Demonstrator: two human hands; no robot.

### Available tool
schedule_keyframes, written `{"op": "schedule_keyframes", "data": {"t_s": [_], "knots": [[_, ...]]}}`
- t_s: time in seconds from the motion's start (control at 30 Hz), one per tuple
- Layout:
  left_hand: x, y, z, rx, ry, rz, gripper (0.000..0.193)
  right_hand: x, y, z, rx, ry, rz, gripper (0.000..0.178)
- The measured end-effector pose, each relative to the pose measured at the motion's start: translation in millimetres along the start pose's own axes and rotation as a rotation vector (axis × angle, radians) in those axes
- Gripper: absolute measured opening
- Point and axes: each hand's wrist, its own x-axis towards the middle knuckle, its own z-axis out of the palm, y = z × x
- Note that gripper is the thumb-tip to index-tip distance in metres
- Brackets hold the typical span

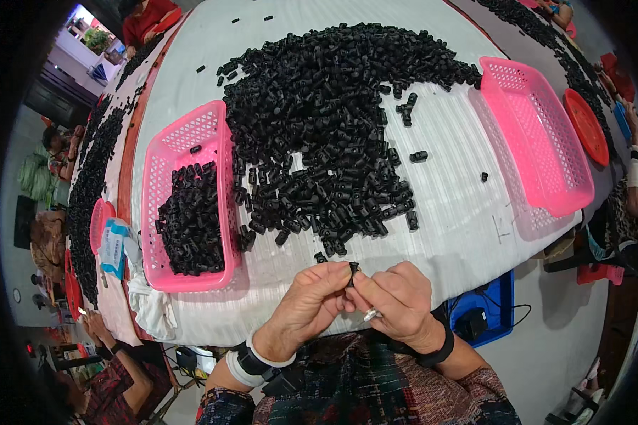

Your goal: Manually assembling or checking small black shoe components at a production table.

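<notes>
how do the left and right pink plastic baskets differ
The left pink rectangular plastic basket holds a heap of small black cylindrical parts; the right pink rectangular plastic basket shows its bare bottom. The left basket stands left of the main black pile; the right basket stands right of it, beside a rounded red tray. Both have perforated walls.

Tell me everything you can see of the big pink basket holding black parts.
The pink basket is rectangular and looks like plastic, with small holes through its walls. It stands upright on the white-covered table, left of a heap of small black parts. More parts pile up inside toward its near end, leaving floor bare at the far end. A crumpled white cloth lies by its near left corner. Your left hand and right hand are apart from it.
</notes>
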Motion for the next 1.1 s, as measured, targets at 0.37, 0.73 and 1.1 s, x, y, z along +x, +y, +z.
{"op": "schedule_keyframes", "data": {"t_s": [0.37, 0.73, 1.1], "knots": [[-1, 4, 9, 0.255, 0.157, 0.08, 0.016, -5, 0, 6, 0.048, -0.11, 0.143, 0.047], [-6, 11, 8, 0.129, 0.001, -0.066, 0.021, 2, -7, -4, 0.331, -0.131, 0.451, 0.048], [-7, 0, 0, 0.012, -0.091, -0.097, 0.021, 3, -8, -12, 0.428, -0.112, 0.448, 0.043]]}}
